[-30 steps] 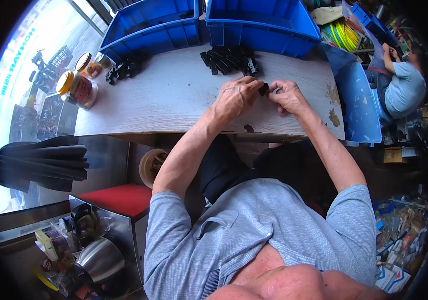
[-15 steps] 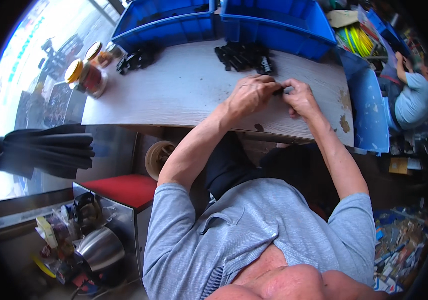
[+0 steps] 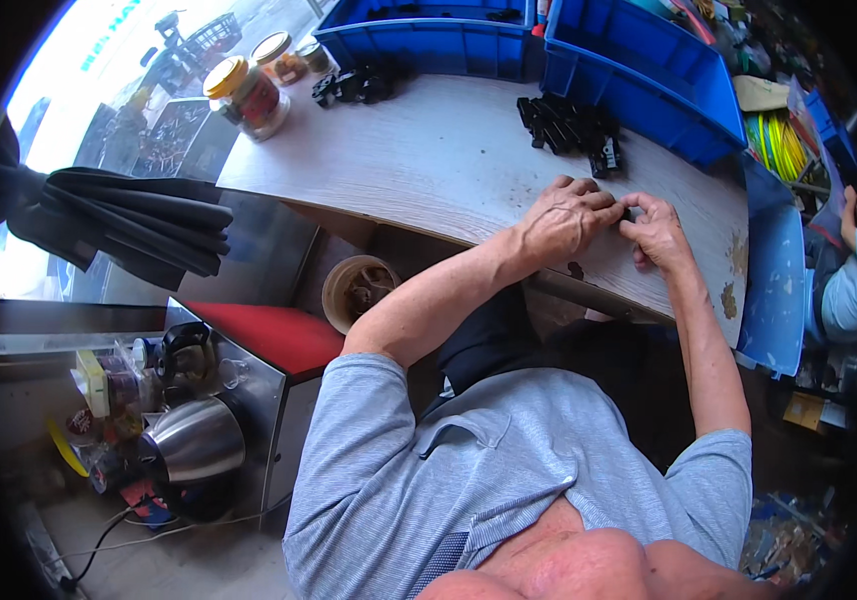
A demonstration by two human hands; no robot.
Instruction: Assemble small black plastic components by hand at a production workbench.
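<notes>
Over the right part of the white table, my left hand and my right hand meet, fingers bent and pinched. Between their fingertips is a small black part, mostly hidden, so its exact kind does not show. Just beyond my hands lies a pile of black plastic parts. A second, smaller heap of black parts rests farther left, by the jars.
Two blue bins stand along the table's far edge. Lidded jars sit at the far left. A light-blue bin adjoins the right edge. Another person sits beyond it. A round tub is below the table's near edge.
The whole view has turned and shifted, so the table appears tilted and farther right. My hands stay together around the small black part, with little change in their grip.
</notes>
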